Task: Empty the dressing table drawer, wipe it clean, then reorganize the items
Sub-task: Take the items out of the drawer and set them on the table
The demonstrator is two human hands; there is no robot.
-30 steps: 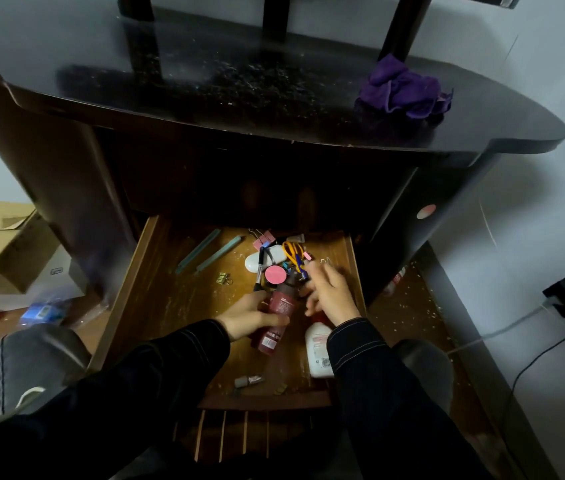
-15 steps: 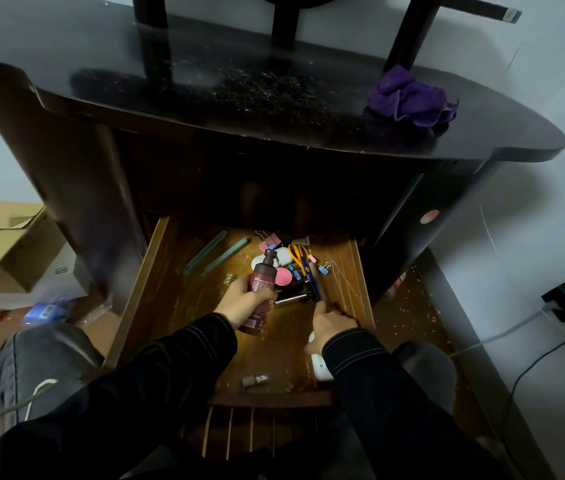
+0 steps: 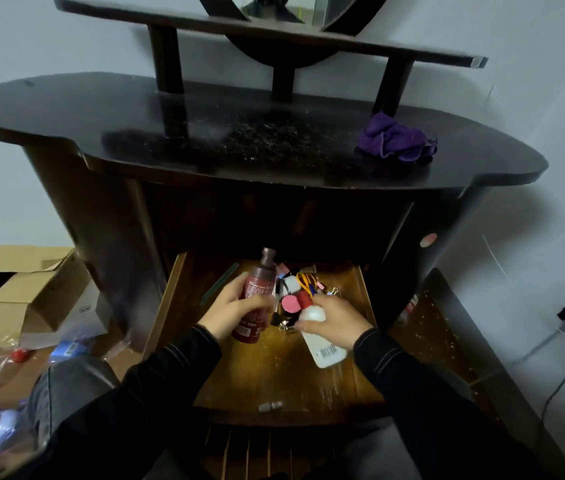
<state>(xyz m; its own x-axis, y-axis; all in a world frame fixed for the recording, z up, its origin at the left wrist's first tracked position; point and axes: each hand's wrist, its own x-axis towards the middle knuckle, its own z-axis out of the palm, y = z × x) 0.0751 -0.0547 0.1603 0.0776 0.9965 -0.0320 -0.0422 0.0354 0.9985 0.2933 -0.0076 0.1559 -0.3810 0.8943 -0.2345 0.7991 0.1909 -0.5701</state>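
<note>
Step in hand: emptying the open wooden drawer [image 3: 170,299] of the dressing table. My left hand [image 3: 229,311] is wrapped round a dark red plastic bottle with a brown cap [image 3: 257,296] and holds it upright above the drawer floor. My right hand [image 3: 338,322] is curled over a white plastic bottle with a red cap [image 3: 324,349], which is tilted with its base toward me. I cannot tell whether it is lifted or resting on the wood.

Procedure, as I judge it:
- Raise both bottles straight up past the drawer sides.
- Set them on the glossy black counter [image 3: 205,133], apart from the crumpled purple cloth [image 3: 395,142] (needed later for wiping).
- Keep the caps uppermost to guard against leaks.

Hard to make out:
- The small clutter at the drawer's back overlaps and sits partly behind my hands. It includes orange-handled scissors [image 3: 305,282], a pink round disc [image 3: 289,303] and some clips.
- The drawer's rear edge is lost in shadow under the counter.
- Two small grey pieces near the front lip cannot be identified.
</note>
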